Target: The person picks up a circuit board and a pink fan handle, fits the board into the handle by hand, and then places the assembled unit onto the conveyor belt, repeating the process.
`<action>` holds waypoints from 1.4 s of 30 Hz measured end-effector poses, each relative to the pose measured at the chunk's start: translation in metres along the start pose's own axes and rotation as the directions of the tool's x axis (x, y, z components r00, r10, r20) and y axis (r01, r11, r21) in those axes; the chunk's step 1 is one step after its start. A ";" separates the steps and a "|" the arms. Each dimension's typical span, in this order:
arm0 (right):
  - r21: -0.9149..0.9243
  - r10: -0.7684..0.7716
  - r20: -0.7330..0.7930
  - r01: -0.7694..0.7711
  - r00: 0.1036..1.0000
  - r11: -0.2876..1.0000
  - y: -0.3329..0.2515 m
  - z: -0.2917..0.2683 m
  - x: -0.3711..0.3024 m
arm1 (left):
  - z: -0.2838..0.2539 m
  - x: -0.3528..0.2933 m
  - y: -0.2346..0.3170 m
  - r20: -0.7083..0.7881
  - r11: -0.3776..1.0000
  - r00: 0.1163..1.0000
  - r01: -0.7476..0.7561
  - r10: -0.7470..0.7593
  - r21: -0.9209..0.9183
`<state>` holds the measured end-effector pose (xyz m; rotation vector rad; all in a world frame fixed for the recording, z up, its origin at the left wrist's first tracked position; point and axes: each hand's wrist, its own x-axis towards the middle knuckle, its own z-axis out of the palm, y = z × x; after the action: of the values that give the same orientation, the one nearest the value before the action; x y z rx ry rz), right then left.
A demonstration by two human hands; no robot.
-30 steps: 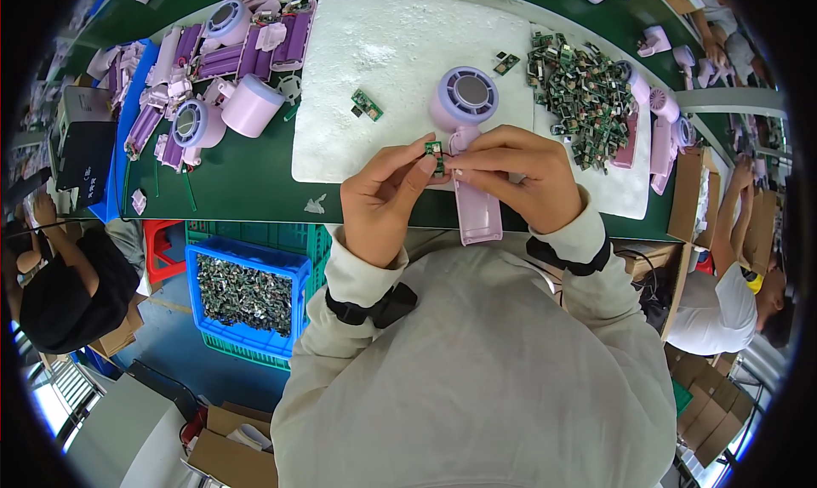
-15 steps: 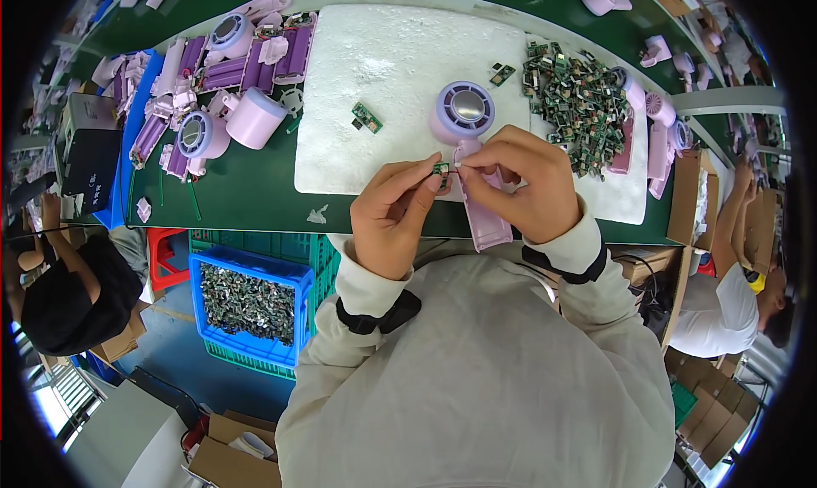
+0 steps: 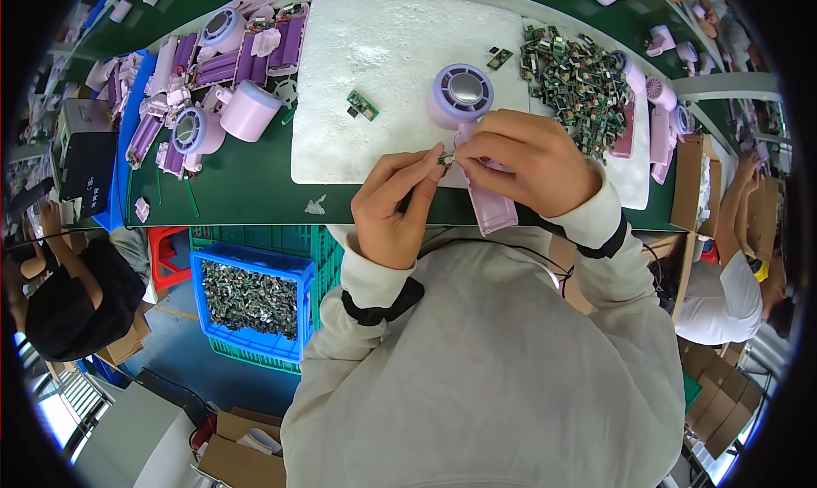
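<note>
Right hand (image 3: 536,163) has shifted rightward, nearly closed, hold unclear; left hand (image 3: 393,209) pinches a small circuit board (image 3: 445,159) mid-frame — keep it steady.

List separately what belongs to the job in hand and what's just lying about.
In the job, it seems:
small green circuit board, pinched in the left hand; the right hand is at its edge
lilac plastic handheld fan with round grille, partly beneath the right hand
white foam sheet

Lying about, seemingly:
pale ragged scrap
red plastic stool
brown cardboard box
</note>
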<state>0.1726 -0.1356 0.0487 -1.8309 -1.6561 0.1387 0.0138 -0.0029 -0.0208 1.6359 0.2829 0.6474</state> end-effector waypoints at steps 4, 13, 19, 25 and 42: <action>0.084 0.133 -0.076 -0.126 0.988 0.988 -0.016 0.010 0.002 | 0.003 -0.002 0.009 -0.050 0.996 0.999 0.018 -0.014 0.087; 0.286 0.439 -0.250 -0.368 0.863 0.885 -0.034 0.039 -0.003 | 0.030 -0.009 -0.009 -0.192 0.849 0.908 -0.249 0.372 0.466; 0.259 0.372 -0.180 -0.321 0.911 0.911 -0.022 0.002 0.010 | 0.005 0.013 0.031 -0.012 0.814 0.947 -0.269 0.321 0.516; 0.531 0.559 0.134 -0.536 0.818 0.656 0.074 -0.070 0.062 | -0.039 0.045 0.023 0.013 0.612 0.932 -0.248 0.361 0.751; 0.477 0.624 -0.341 -0.442 0.703 0.759 0.302 -0.087 0.204 | -0.032 0.058 -0.004 0.022 0.644 0.954 -0.219 0.299 0.733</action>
<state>0.5116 0.0230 0.0266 -1.8153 -0.6465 0.2043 0.0439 0.0550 -0.0091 2.4619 0.4205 0.9107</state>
